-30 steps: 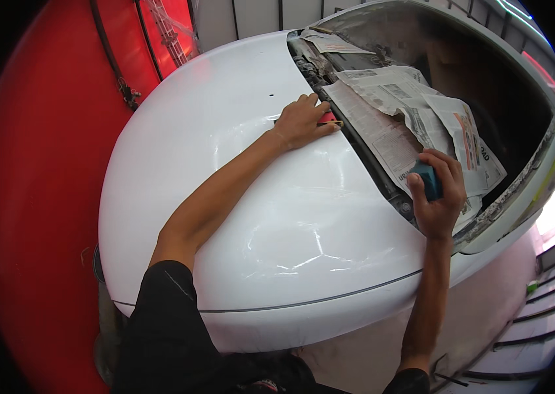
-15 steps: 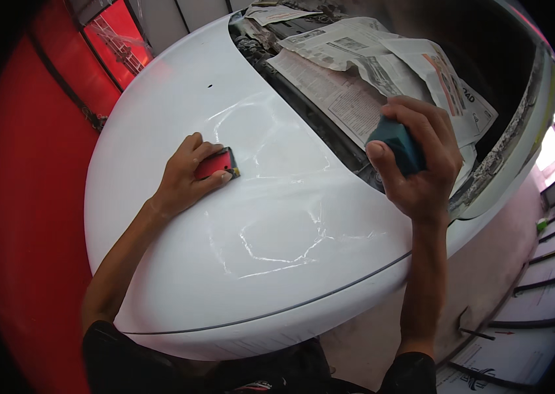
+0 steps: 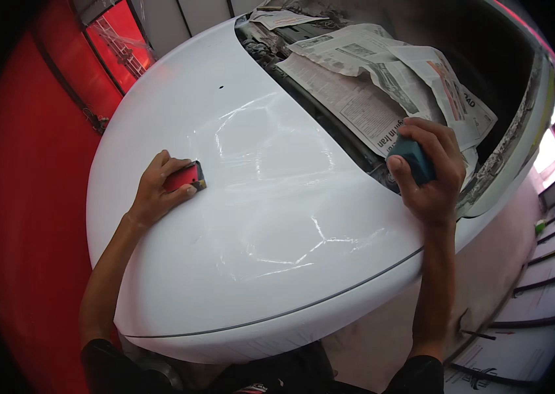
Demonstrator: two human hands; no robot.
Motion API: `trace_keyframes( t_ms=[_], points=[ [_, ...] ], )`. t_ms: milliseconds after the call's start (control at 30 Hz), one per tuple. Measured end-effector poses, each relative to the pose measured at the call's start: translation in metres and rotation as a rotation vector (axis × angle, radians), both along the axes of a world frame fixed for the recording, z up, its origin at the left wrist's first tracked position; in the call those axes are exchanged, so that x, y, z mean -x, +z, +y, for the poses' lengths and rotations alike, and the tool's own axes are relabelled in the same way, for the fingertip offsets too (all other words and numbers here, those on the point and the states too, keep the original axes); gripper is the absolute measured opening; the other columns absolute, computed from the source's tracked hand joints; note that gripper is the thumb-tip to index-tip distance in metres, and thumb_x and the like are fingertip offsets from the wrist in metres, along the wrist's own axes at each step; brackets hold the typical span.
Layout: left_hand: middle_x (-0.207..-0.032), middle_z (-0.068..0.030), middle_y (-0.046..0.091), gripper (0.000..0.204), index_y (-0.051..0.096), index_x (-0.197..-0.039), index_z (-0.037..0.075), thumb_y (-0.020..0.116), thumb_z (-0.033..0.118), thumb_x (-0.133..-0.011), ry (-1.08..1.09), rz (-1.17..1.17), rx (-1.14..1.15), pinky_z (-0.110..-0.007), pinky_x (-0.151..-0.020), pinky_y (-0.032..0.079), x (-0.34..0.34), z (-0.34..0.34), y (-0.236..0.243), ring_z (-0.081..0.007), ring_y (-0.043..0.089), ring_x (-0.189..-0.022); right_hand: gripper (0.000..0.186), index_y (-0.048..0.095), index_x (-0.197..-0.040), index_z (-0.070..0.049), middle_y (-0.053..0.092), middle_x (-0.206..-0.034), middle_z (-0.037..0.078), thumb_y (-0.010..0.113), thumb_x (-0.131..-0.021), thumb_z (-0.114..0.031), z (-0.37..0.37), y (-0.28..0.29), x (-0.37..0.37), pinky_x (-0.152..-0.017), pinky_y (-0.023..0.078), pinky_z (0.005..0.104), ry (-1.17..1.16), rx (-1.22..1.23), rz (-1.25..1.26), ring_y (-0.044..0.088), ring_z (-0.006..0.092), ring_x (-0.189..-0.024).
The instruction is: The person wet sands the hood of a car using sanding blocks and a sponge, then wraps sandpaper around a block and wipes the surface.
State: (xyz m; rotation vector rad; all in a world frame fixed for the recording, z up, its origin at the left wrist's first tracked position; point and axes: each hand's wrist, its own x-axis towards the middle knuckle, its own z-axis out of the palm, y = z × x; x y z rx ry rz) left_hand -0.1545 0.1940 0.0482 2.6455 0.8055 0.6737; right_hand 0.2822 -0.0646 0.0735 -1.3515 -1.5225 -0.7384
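A white car hood (image 3: 258,230) with glossy reflections fills the middle. My left hand (image 3: 159,187) grips a small red block (image 3: 183,177) with a dark edge, resting on the left-middle part of the hood. My right hand (image 3: 438,177) is closed round a teal block (image 3: 411,159) at the right, over the hood's rear edge and the dark gap below the windscreen; whether the teal block touches anything I cannot tell. Sheets of newspaper (image 3: 330,98) lie over that gap and up onto the dark windscreen (image 3: 494,65) beyond.
A red wall (image 3: 28,197) curves along the left, with a ladder-like frame (image 3: 120,49) at the upper left. Metal-ribbed panels (image 3: 547,295) stand at the right, beside a bright opening (image 3: 550,151). The floor (image 3: 376,328) shows below the car's side.
My left hand and the red block have moved from the hood's rear edge down and leftward across the hood. My right hand rose in view, then lowered slightly, still holding the teal block.
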Motion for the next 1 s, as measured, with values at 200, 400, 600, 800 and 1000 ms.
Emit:
trace_keyframes(
  t_ms=[200,400,600,800,1000],
  points=[
    [-0.105,-0.0127,0.055,0.056,0.073,-0.128,0.001,0.087,0.037,-0.087,-0.226,0.014,-0.207,-0.041,-0.084,0.054,-0.142,-0.027,0.012,-0.0277,0.060,-0.096,0.039,0.079,-0.108,-0.004,0.078,-0.109,0.011,0.090,-0.089,-0.036,0.018,0.023,0.020,-0.082,0.061,0.0396,0.078,-0.094,-0.039,0.074,0.0253,-0.099],
    [-0.110,-0.0135,0.060,0.053,0.073,-0.123,0.006,0.086,0.046,-0.090,-0.438,-0.127,-0.263,-0.046,-0.091,0.056,-0.258,-0.043,0.006,-0.0331,0.064,-0.107,0.038,0.079,-0.110,-0.004,0.077,-0.115,0.013,0.091,-0.087,-0.032,0.002,-0.006,0.007,-0.087,0.061,0.0431,-0.081,0.077,-0.055,0.074,0.0303,-0.105],
    [-0.097,-0.0095,0.055,0.055,0.077,-0.126,0.002,0.092,0.029,-0.081,-0.207,-0.086,-0.090,-0.037,-0.083,0.051,-0.074,-0.020,-0.004,-0.0236,0.056,-0.092,0.038,0.080,-0.108,-0.006,0.078,-0.113,0.012,0.090,-0.087,-0.036,-0.008,-0.001,0.006,-0.086,0.063,0.0431,-0.104,0.063,-0.074,0.075,0.0299,-0.105],
    [-0.098,-0.0102,0.058,0.058,0.077,-0.128,0.000,0.094,0.028,-0.080,-0.118,-0.032,-0.157,-0.036,-0.079,0.055,-0.053,0.000,-0.004,-0.0219,0.060,-0.089,0.039,0.079,-0.103,-0.006,0.078,-0.109,0.011,0.090,-0.087,-0.039,0.009,0.013,0.016,-0.079,0.062,0.0422,0.015,-0.017,-0.008,0.075,0.0277,-0.099],
    [-0.109,-0.0162,0.066,0.055,0.077,-0.116,0.004,0.077,0.055,-0.097,-0.051,-0.038,-0.401,-0.046,-0.090,0.057,-0.295,0.056,0.027,-0.0344,0.068,-0.105,0.034,0.079,-0.104,-0.006,0.078,-0.110,0.011,0.089,-0.087,-0.033,0.013,0.005,0.009,-0.082,0.062,0.0425,-0.051,0.039,0.001,0.074,0.0289,-0.102]
  ],
)
